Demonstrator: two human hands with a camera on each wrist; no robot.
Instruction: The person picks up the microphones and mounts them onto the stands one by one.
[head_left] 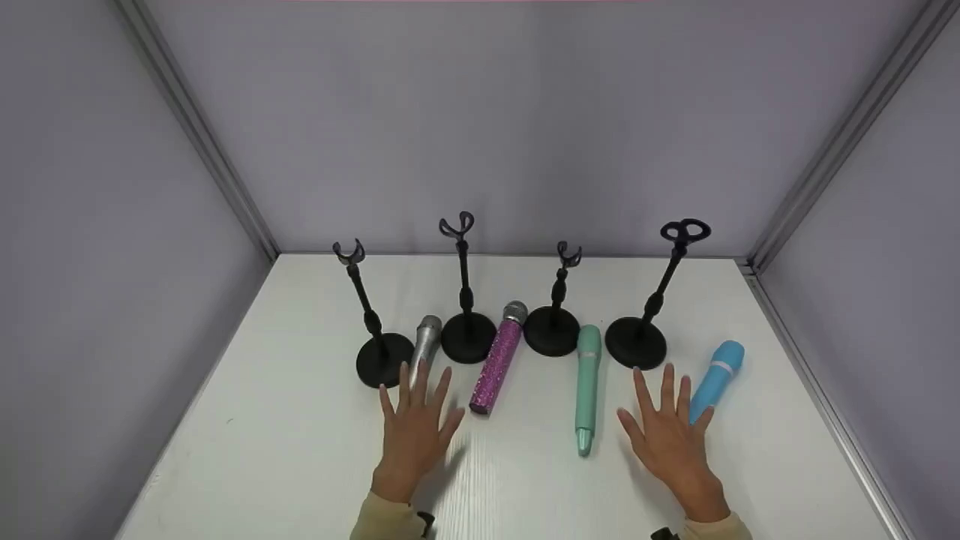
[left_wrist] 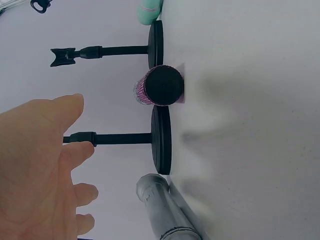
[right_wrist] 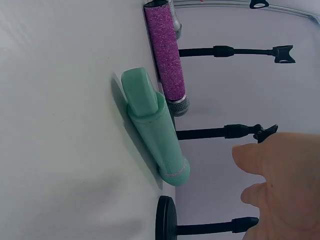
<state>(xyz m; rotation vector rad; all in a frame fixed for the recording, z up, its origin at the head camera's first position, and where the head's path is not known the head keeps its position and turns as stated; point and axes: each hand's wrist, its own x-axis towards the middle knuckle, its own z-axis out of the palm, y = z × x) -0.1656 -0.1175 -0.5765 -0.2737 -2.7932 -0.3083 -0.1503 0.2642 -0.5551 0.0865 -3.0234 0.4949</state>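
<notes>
My left hand is spread above the table, its fingertips overlapping the silver microphone in the head view. Fingers fanned out and palm down, my right hand hovers beside the blue microphone, which its little finger partly overlaps. Neither hand holds anything. Between them lie a glittery purple microphone and a mint green microphone. The left wrist view shows the silver microphone below the hand's fingertips. In the right wrist view, the green microphone lies to the left of the hand.
Several black microphone stands with round bases line the back: a far-left stand, a tall stand, a short stand and a right stand with a ring-shaped top. Grey panels enclose the white table.
</notes>
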